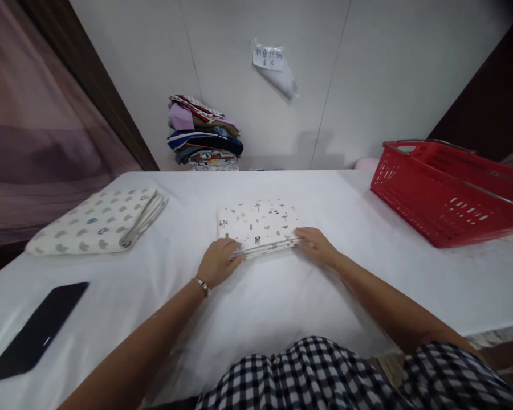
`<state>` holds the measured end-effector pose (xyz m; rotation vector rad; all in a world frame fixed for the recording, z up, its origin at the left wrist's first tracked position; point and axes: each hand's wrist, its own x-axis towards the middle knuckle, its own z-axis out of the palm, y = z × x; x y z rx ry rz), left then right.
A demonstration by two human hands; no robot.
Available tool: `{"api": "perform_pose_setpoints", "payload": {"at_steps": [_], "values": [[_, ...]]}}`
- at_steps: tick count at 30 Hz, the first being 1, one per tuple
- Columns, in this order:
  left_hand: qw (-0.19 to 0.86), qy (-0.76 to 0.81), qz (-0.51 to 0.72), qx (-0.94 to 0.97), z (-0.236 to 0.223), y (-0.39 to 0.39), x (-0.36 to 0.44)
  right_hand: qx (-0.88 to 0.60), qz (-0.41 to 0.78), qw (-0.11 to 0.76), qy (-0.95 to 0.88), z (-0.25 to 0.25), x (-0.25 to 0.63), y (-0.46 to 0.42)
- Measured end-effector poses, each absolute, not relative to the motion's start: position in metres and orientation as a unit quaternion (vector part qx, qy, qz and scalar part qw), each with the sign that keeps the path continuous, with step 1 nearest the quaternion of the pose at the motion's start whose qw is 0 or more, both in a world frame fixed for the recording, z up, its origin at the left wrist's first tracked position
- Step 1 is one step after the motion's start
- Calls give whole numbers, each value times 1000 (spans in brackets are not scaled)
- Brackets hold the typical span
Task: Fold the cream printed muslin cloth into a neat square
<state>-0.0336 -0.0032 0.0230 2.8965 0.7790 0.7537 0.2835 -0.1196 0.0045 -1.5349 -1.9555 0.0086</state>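
Observation:
A folded white cloth with small printed figures (259, 223) lies in the middle of the white table (256, 296). My left hand (219, 261), with a bracelet on the wrist, grips the cloth's near left corner, fingers curled round its edge. My right hand (315, 245) rests on the near right corner, fingers bent over the edge. Both hands hold the cloth's near edge against the table.
A second folded cloth with grey prints (97, 222) lies at the left. A dark phone (36, 332) sits near the front left edge. A red basket (448, 191) stands at the right. A pile of folded clothes (204, 136) is stacked against the back wall.

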Motion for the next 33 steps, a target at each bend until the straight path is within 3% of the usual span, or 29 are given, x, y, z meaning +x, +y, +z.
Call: {"api": "perform_pose_setpoints", "payload": {"at_steps": [3, 13, 21, 28, 33], "values": [[37, 260, 243, 934, 29, -2, -15, -579, 28, 348, -737, 12, 275, -108], [44, 272, 221, 936, 20, -5, 3, -578, 17, 317, -752, 14, 261, -88], [16, 235, 200, 951, 16, -9, -5, -542, -39, 246, -803, 12, 260, -102], [30, 241, 213, 946, 16, -5, -3, -562, -47, 289, -774, 6, 260, -102], [-8, 243, 202, 949, 11, -10, 0, -547, -77, 269, -789, 3, 259, -104]]}}
